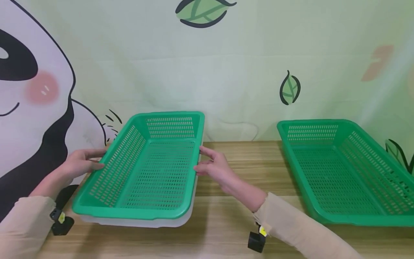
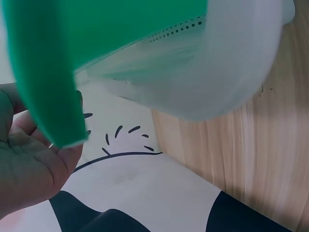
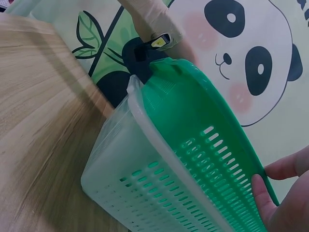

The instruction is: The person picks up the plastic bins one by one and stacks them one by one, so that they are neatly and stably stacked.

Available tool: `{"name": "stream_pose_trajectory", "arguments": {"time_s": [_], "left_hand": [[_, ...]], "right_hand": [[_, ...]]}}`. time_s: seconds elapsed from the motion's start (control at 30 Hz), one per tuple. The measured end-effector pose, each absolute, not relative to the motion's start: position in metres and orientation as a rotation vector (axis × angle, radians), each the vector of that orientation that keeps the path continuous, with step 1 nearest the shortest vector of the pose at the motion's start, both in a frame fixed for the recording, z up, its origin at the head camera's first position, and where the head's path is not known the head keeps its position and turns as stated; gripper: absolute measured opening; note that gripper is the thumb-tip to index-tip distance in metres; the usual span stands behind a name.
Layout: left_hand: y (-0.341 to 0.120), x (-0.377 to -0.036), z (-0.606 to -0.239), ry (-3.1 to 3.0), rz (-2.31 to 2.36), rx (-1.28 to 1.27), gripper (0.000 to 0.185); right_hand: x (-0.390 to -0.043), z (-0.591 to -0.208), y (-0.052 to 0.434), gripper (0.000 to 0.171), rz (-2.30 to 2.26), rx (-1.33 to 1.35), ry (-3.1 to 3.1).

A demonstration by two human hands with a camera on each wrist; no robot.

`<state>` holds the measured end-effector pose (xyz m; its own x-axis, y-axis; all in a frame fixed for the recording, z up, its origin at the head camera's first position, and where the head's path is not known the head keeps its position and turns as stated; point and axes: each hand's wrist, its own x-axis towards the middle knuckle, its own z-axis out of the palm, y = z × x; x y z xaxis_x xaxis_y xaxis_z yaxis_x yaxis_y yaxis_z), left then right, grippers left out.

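A green slotted plastic basket (image 1: 158, 172) sits partly inside a whitish translucent basket (image 1: 168, 222), tilted and raised a little out of it in the right wrist view. My left hand (image 1: 81, 163) grips the green basket's left rim; the left wrist view shows the fingers partly hidden behind that rim. On the opposite side, my right hand (image 1: 216, 167) pinches the right rim between thumb and fingers. The white basket (image 3: 120, 159) rests on the table below, its slotted side showing in the right wrist view.
Another green slotted basket (image 1: 336, 180) stands on the wooden table (image 1: 245, 158) to the right. Behind the table hangs a pale green cloth (image 1: 239, 72) printed with leaves and a panda. Small black cameras are strapped to both sleeves.
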<state>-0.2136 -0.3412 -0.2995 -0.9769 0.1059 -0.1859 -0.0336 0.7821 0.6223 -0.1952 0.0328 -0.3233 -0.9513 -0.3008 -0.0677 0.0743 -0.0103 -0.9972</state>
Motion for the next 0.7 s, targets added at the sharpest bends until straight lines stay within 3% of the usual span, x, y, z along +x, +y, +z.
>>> {"name": "stream_pose_trajectory", "arguments": {"time_s": [0.7], "left_hand": [[-0.336, -0.211, -0.305, 2.767, 1.022, -0.011, 0.058]], "right_hand": [[-0.201, -0.337, 0.025, 0.067, -2.048, -0.207, 2.029]]}}
